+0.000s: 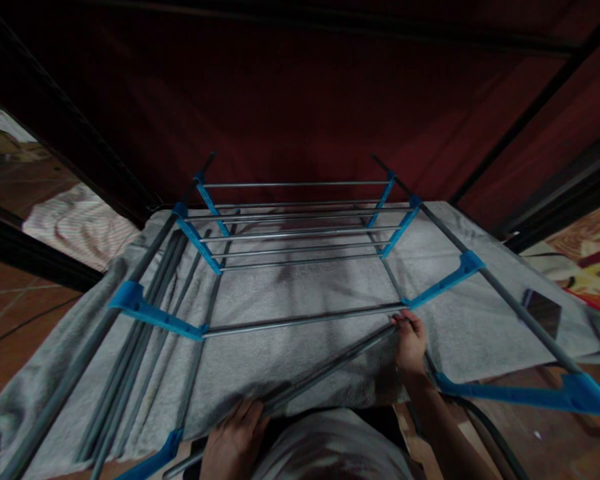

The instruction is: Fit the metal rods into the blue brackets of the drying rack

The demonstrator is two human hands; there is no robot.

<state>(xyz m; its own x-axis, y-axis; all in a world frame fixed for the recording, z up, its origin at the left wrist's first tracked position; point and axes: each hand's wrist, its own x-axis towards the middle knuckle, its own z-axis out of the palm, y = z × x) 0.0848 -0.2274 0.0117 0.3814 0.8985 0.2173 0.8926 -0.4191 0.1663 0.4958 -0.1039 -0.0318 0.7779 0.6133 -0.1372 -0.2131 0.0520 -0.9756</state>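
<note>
A grey blanket (300, 290) lies beneath a rack (300, 321) of grey tubing with blue brackets (443, 285). Loose tubes (133, 353) lie nearly side by side under the rack's left side. Held tubing (330, 367) slants across the rack's near part, above the blanket. Left hand (236, 437): grip closed over the nearer portion. Right hand (411, 341): grip closed around the far end, just beside one bracket.

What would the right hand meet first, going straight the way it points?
The right hand would probably meet the blue bracket just ahead, at its end joining the crossbar; depth is unclear.
</note>
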